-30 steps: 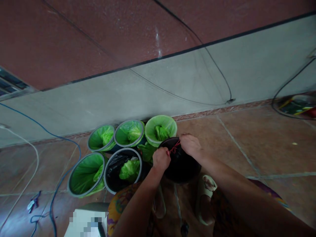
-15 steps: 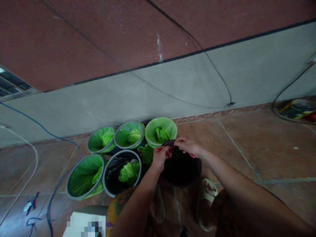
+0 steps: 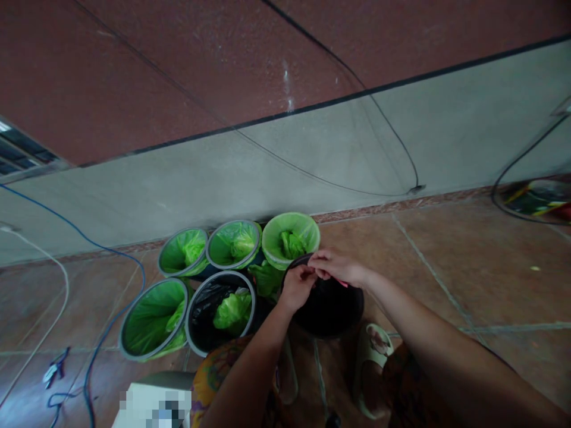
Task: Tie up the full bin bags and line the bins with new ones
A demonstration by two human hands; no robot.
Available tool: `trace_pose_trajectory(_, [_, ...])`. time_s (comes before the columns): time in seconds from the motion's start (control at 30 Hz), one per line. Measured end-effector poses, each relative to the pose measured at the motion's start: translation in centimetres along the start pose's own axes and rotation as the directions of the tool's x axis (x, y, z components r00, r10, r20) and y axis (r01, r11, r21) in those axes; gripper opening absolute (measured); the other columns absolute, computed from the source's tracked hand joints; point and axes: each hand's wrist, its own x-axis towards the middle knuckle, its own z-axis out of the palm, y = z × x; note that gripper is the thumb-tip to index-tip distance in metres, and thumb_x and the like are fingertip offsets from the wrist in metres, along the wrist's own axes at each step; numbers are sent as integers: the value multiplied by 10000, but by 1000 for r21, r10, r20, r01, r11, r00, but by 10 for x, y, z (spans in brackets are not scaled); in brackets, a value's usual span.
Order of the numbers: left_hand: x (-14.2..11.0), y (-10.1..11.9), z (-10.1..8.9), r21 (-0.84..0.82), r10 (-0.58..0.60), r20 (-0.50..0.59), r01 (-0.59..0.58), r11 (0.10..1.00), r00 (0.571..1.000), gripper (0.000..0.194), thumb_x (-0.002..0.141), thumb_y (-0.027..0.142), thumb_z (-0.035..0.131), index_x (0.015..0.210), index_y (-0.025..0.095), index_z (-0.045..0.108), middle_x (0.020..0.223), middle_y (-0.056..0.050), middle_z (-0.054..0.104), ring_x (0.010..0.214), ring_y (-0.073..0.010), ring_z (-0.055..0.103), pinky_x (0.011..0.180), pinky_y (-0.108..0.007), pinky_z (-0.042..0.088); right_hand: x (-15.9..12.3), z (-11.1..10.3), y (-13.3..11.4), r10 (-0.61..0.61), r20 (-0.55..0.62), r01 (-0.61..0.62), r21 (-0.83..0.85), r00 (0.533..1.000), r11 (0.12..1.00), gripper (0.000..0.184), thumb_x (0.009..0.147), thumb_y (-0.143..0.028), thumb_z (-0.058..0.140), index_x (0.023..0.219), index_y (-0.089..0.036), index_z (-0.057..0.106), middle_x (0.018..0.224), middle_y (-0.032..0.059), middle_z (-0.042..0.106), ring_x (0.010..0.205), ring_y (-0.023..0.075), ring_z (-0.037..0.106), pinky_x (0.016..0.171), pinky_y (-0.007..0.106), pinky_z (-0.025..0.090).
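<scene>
Over the far rim of a dark bin [image 3: 328, 312], between my feet, both my hands are close together with their fingers meeting. My left hand [image 3: 298, 288] is closed, fingertips pinched on a thin red strip. My right hand [image 3: 334, 267] is closed on the same strip; a short red end [image 3: 342, 283] shows below its palm. Fingers hide most of the strip, and the bin's inside is too dark to make out. Just beyond my hands stands a pale green bin [image 3: 289, 238] with a green bag in it.
Several grey-rimmed bins [image 3: 154, 321] with green or black bags stand to the left. A loose green bag [image 3: 266, 278] lies between bins. Blue cable [image 3: 96, 342] and pliers-like tool [image 3: 56, 367] lie on the tiles. A pale box [image 3: 151, 401] sits at lower left; a wall [image 3: 187, 190] runs behind.
My left hand has moved right and my right hand slightly left, so the fingers now meet. The red stretch that showed between them is now mostly covered.
</scene>
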Motion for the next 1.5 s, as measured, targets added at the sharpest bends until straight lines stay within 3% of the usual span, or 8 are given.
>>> trace_pose_trajectory(0.13, [0, 0, -1, 63, -4, -57, 8, 998, 998, 172, 853, 290, 547, 741, 172, 604, 649, 23, 595, 562, -107, 562, 574, -228, 442, 6, 1, -4, 127, -345, -21, 295, 930, 955, 156, 913, -328, 521, 971, -208, 603, 831, 14, 698, 499, 67, 517, 491, 189, 447])
trace_pose_trajectory(0.2, [0, 0, -2, 74, -4, -82, 10, 997, 997, 190, 879, 285, 513, 735, 178, 576, 643, 26, 578, 546, -104, 554, 558, -223, 436, 7, 2, -3, 214, -416, -74, 327, 884, 942, 204, 912, -231, 486, 1084, -210, 592, 929, 35, 703, 523, 67, 539, 499, 189, 456])
trace_pose_trajectory(0.43, [3, -7, -3, 142, 101, -131, -82, 986, 986, 166, 916, 215, 444, 786, 178, 540, 660, 21, 566, 575, -103, 520, 582, -222, 417, 1, 19, 10, 145, -86, -125, 202, 986, 971, 556, 701, -46, 468, 1219, -202, 599, 1012, 34, 733, 564, 80, 589, 538, 194, 456])
trace_pose_trajectory(0.57, [2, -7, -3, 157, 100, -122, -80, 984, 988, 172, 919, 214, 436, 786, 176, 537, 648, 27, 548, 548, -97, 504, 546, -215, 399, 6, 18, 17, 19, 62, -23, 52, 998, 998, 480, 626, -55, 481, 1052, -171, 670, 797, 5, 717, 615, 104, 614, 573, 196, 434])
trace_pose_trajectory(0.83, [1, -5, -5, 217, 116, -139, -84, 973, 983, 202, 903, 261, 506, 843, 161, 671, 566, 43, 531, 500, -84, 472, 526, -198, 389, 14, 13, 34, -91, 25, 95, -218, 995, 971, 220, 611, -103, 534, 779, -170, 659, 585, -44, 625, 537, 96, 522, 537, 204, 355])
trace_pose_trajectory(1.07, [-3, 0, -2, 154, 31, -134, -10, 988, 991, 282, 926, 326, 504, 932, 159, 731, 538, 40, 547, 442, -79, 472, 447, -187, 387, 15, 19, 33, -109, 40, 108, 38, 993, 993, 276, 564, -72, 539, 788, -184, 655, 692, -18, 691, 661, 134, 621, 685, 243, 472])
trace_pose_trajectory(1.33, [-2, 2, -3, 31, -81, -152, 87, 996, 985, 262, 935, 307, 512, 959, 146, 716, 480, 70, 523, 346, -53, 437, 367, -159, 331, 12, 25, 34, -115, 61, 98, 227, 992, 969, 336, 583, -106, 576, 905, -160, 651, 631, -39, 648, 569, 118, 590, 618, 251, 465])
trace_pose_trajectory(1.5, [-3, 1, -3, 44, -84, -156, 92, 995, 984, 266, 928, 335, 525, 901, 153, 716, 474, 64, 535, 340, -55, 440, 361, -162, 327, 15, 24, 38, -95, 108, 79, 142, 990, 987, 342, 640, -118, 575, 973, -144, 652, 639, -31, 642, 596, 124, 597, 638, 251, 463])
